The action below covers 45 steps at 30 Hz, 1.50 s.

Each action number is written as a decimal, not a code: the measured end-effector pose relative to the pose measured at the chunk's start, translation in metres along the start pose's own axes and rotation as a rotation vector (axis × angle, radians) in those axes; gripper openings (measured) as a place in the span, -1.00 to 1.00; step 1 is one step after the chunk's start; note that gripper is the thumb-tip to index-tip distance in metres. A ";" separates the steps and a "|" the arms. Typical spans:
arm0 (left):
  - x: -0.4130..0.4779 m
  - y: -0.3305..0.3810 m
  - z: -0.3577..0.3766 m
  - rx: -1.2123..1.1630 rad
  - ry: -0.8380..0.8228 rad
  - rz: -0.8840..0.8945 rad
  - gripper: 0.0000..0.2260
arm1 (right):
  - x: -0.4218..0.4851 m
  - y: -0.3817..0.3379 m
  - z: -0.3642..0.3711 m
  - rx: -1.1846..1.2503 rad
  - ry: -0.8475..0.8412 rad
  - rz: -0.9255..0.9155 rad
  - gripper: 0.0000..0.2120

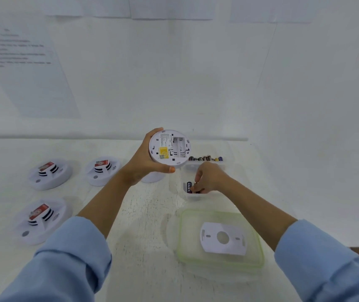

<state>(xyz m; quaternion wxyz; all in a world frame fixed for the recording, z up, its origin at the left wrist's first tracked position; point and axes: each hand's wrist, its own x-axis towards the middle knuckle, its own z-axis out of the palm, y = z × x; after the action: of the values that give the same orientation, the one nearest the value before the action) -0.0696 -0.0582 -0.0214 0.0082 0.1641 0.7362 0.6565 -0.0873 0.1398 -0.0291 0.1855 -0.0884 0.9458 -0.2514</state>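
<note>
- White plastic forms the round smoke detector [170, 147], which is held up above the bench [143, 214] by the left hand [146, 164] near the middle of the view.
- The detector is gripped by its rim: the thumb is hooked under the near edge, the fingers are wrapped over the far left edge, and the palm is set behind the body.
- Its underside is turned toward the camera at a tilt, so that a yellow label [163, 152] and an open battery bay [179, 144] are shown.
- The left forearm is raised out of a light blue sleeve [69, 258] and is angled up and to the right, with the wrist slightly bent.
- The right hand [209, 177] is lowered, knuckles up, into a small clear plastic tub [193, 198] just below and to the right of the detector.
- A dark cylindrical battery [188, 187] at the left end of that tub is pinched between the thumb and the curled fingertips of the right hand.
- The right forearm is stretched forward and to the left from the other blue sleeve [326, 258].
- Behind the tub, a row of loose batteries [205, 158] is laid in a second clear tray.
- Nearer the person, a flat white mounting plate [223, 238] is laid in a clear box with a green rim [180, 236].
- Three more white detectors with red labels are set face up on the left of the bench: two at the back [50, 173] [102, 170] and one nearer [41, 219], all well apart from both hands.
</note>
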 end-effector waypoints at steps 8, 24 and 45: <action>0.006 0.000 -0.010 -0.009 0.006 -0.005 -0.10 | 0.010 -0.011 -0.052 0.100 0.215 -0.080 -0.91; 0.036 -0.013 -0.019 -0.010 -0.009 -0.059 -0.12 | 0.103 -0.006 -0.040 -0.218 -0.093 -0.232 -0.63; 0.029 -0.014 -0.016 0.008 -0.039 -0.063 -0.12 | 0.031 -0.016 -0.092 0.527 0.206 -0.334 -0.75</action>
<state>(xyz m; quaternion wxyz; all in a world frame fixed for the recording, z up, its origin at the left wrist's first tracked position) -0.1045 -0.0678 -0.0269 0.0423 0.1536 0.7432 0.6499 -0.1513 0.1583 0.0437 0.0617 -0.1655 0.8344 -0.5221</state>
